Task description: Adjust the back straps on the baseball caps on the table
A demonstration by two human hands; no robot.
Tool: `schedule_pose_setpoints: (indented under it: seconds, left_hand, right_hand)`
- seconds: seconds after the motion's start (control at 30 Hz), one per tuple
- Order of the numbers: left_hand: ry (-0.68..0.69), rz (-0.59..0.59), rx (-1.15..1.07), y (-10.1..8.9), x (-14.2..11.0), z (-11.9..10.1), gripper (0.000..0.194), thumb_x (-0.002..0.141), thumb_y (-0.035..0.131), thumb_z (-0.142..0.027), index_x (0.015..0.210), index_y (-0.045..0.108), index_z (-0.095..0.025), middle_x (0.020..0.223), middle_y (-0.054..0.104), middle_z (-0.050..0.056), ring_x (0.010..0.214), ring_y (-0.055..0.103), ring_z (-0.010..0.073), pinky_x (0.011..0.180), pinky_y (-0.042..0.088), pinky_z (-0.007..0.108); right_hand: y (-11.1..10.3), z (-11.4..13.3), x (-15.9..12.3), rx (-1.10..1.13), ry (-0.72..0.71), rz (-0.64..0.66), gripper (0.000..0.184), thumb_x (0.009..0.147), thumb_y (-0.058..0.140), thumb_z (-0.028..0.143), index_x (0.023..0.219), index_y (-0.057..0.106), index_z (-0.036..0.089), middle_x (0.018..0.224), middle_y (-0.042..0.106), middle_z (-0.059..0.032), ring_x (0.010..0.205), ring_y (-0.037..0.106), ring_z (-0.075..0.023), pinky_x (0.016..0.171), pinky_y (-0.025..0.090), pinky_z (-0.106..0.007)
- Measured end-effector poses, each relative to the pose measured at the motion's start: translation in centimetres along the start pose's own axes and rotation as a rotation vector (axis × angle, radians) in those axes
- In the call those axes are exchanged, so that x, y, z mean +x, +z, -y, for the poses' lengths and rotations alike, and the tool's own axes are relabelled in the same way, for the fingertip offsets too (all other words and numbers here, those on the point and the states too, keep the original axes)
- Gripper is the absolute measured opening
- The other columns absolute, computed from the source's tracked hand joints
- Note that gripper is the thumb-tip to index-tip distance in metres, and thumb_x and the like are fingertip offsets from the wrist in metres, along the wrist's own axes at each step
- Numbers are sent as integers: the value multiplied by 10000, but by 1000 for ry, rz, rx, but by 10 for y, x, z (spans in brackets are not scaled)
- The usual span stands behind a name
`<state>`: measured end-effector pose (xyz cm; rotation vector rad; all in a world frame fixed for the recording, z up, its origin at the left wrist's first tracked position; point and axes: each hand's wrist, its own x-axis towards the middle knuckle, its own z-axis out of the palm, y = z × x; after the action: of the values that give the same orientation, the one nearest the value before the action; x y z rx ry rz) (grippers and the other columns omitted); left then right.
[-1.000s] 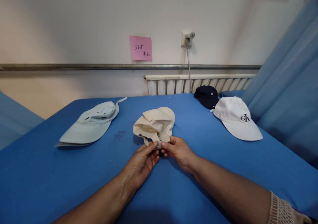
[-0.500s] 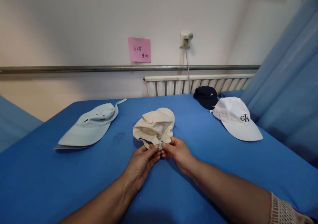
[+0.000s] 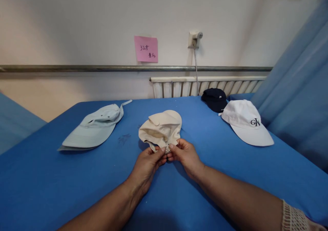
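Note:
A beige baseball cap (image 3: 164,125) rests on the blue-covered table in front of me, its back strap toward me and its brim facing away. My left hand (image 3: 151,161) pinches the strap near a small metal buckle (image 3: 167,149). Just to the right of the buckle, my right hand (image 3: 184,155) grips the cap's back edge and strap between thumb and fingers. The two hands nearly touch. My fingers partly cover the buckle, so I cannot tell whether the strap is fastened.
Two stacked pale blue-grey caps (image 3: 93,126) lie at the left. To the right are a white cap (image 3: 247,123) with a dark logo and a navy cap (image 3: 214,99). Behind stand a radiator (image 3: 176,87), a rail (image 3: 110,68) and a blue curtain (image 3: 299,87).
The view has shifted slightly, so everything sits a little differently in the picture. Both hands stay on the beige cap's strap, with hardly any finger movement.

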<state>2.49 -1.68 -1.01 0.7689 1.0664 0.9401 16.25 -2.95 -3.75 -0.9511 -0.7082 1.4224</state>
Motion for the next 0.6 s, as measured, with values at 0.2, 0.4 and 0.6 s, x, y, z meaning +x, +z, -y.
schedule_pose_setpoints:
  seconds: [0.2,0.4,0.6]
  left_hand:
    - [25,9,8,0,2,1,296,607,861,-246,738,619,-138,703,674,22,658,641,119,650,518,212]
    - [64,20,53,3,1,0,270,608,848,-249,731,642,-126,688,673,31,612,616,113,616,491,220]
    - [126,-21,148,3,6,4,270,597,839,-264,715,636,-131,650,647,13,591,595,118,600,470,235]
  right_hand:
    - [-2,-3,1,4,-7,3,471,570,862,484,765,588,155,681,702,-33,570,661,-142,559,540,-268]
    - [-3,-3,3,-31,6,-32,431,573,860,446,749,596,154,659,693,-34,537,646,-139,513,526,-257]
    - [-3,-1,3,-83,-21,-71,434,586,844,473,711,577,156,603,668,-21,498,620,-129,478,509,-248]
